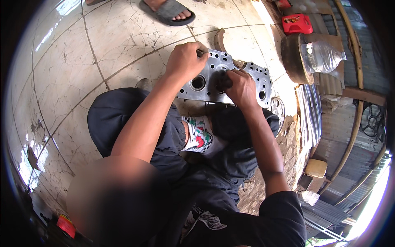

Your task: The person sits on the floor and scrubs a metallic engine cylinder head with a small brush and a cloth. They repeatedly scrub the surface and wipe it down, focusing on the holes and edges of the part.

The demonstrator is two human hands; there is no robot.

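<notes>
Items on my feed, left to right:

Red container (66,225), near left, on its side or tilted.

Grey sandal (170,12), far side, on another person's foot, on cracked floor tiles (127,33).

Left hand (187,59): curled onto the far left corner of the cylinder head, apparently gripping; some fingertips hidden.

Engine cylinder head (211,73): grey metal, holed face showing, just beyond the seated person's legs; I cannot tell what supports it.

Dark wad (222,83): against the face, mid-length; material unclear.

Right hand (242,88): clenched around the wad. For good rubbing, if that is the step, I would advise even pressure, flat contact, overlapping passes and care at the bore edges, with the left hand bracing the corner.

Holed metal disc (277,108), just right of the head.

Red jug (297,24), far right.

Clear plastic bottle (323,57), right, beside a round drum (291,61).
</notes>
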